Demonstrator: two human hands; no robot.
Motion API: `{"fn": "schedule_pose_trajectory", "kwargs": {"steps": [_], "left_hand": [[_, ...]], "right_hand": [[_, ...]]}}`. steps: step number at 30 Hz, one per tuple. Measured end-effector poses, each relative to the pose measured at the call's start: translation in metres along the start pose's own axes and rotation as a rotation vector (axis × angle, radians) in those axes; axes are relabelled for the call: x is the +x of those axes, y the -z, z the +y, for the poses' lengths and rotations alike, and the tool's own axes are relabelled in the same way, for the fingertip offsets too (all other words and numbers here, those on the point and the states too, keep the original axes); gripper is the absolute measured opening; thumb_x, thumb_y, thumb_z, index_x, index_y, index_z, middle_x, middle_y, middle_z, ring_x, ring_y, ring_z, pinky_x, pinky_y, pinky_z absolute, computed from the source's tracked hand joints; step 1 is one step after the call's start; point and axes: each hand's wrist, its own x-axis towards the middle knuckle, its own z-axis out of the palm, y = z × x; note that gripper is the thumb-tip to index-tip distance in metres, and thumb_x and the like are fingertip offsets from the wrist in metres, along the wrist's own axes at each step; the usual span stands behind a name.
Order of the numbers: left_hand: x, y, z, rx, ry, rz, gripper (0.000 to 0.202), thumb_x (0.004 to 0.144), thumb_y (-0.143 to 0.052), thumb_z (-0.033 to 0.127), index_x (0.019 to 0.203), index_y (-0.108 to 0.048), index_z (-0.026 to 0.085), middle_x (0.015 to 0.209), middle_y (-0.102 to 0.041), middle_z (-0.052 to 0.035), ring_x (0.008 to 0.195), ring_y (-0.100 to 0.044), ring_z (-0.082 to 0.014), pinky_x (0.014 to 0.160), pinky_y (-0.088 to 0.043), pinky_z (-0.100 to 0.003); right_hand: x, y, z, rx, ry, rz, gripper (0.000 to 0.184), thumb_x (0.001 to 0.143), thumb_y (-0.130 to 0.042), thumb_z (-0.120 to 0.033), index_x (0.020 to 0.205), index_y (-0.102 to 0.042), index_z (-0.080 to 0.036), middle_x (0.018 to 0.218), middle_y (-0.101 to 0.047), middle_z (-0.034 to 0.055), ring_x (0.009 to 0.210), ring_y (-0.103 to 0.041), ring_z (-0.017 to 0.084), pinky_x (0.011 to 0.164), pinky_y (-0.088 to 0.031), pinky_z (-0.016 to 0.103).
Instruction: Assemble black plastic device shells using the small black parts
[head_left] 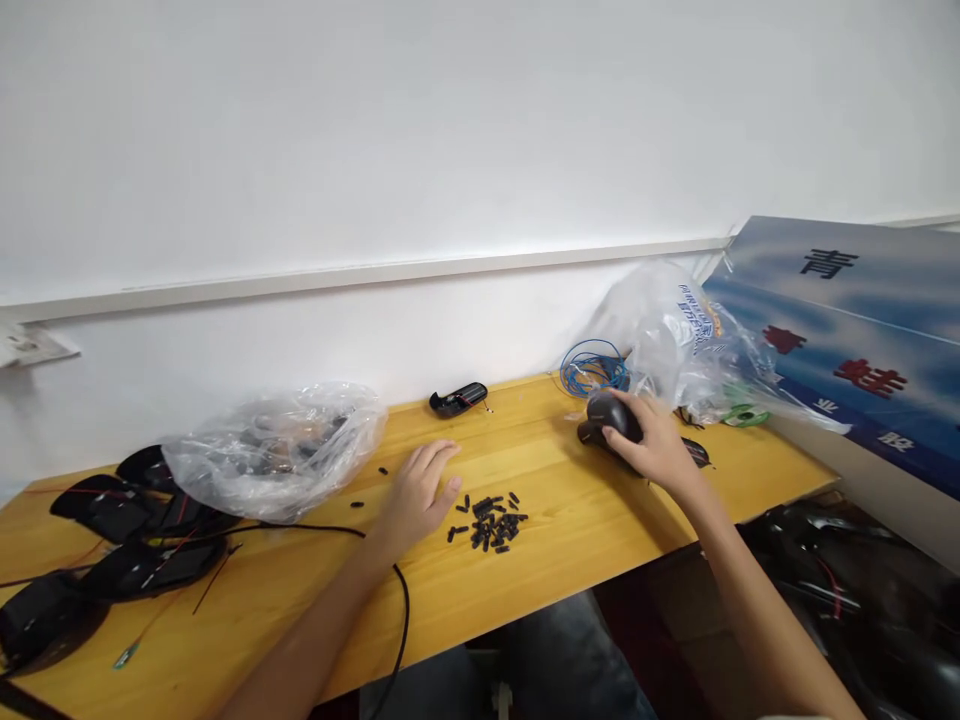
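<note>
My left hand [418, 496] lies flat on the wooden table [570, 520], fingers stretched out and holding nothing, just left of a pile of several small black pieces [491, 521]. My right hand [651, 440] is wrapped round a rounded black part [606, 417] near the table's far right, resting it on the wood. A black cable [390, 580] runs under my left forearm.
A clear plastic bag [277, 448] with dark parts lies at left, beside black shells with red wires [127, 540]. A small black housing [458, 399] sits by the wall. A blue wire coil [592, 370], crumpled bag [675, 340] and blue sign [847, 330] stand right.
</note>
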Motion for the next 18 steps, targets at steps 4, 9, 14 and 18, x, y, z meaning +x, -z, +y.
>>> {"fn": "schedule_pose_trajectory", "kwargs": {"steps": [4, 9, 14, 18], "left_hand": [[0.003, 0.003, 0.001, -0.019, 0.043, -0.027, 0.044, 0.112, -0.044, 0.038, 0.141, -0.071, 0.019, 0.144, -0.072, -0.0172, 0.138, -0.067, -0.0345, 0.121, -0.055, -0.057], [0.006, 0.004, -0.002, -0.059, 0.086, -0.033, 0.044, 0.114, -0.041, 0.040, 0.136, -0.074, 0.020, 0.143, -0.073, -0.0166, 0.138, -0.068, -0.0340, 0.121, -0.056, -0.058], [0.006, 0.002, -0.002, -0.079, 0.104, -0.044, 0.042, 0.115, -0.040, 0.041, 0.132, -0.074, 0.022, 0.140, -0.075, -0.0138, 0.135, -0.070, -0.0316, 0.119, -0.058, -0.055], [0.007, 0.004, 0.001, -0.079, 0.102, -0.041, 0.039, 0.114, -0.043, 0.039, 0.127, -0.076, 0.022, 0.135, -0.077, -0.0127, 0.131, -0.071, -0.0307, 0.117, -0.060, -0.052]], "right_hand": [[-0.017, -0.012, 0.012, -0.232, -0.005, -0.185, 0.064, 0.100, -0.058, -0.044, 0.155, -0.058, -0.011, 0.136, -0.069, 0.0240, 0.131, -0.065, 0.043, 0.117, -0.051, 0.057], [-0.019, -0.022, 0.003, -0.240, -0.086, -0.227, 0.072, 0.097, -0.064, -0.036, 0.163, -0.048, -0.012, 0.141, -0.069, 0.0243, 0.135, -0.065, 0.042, 0.116, -0.053, 0.055], [-0.026, -0.012, -0.001, -0.113, -0.149, -0.120, 0.074, 0.093, -0.067, -0.040, 0.161, -0.049, -0.016, 0.146, -0.070, 0.0228, 0.135, -0.069, 0.040, 0.114, -0.055, 0.053], [-0.050, 0.018, 0.005, -0.108, -0.251, 0.058, 0.084, 0.090, -0.068, -0.057, 0.160, -0.051, -0.013, 0.149, -0.069, 0.0246, 0.132, -0.071, 0.043, 0.113, -0.056, 0.055]]}}
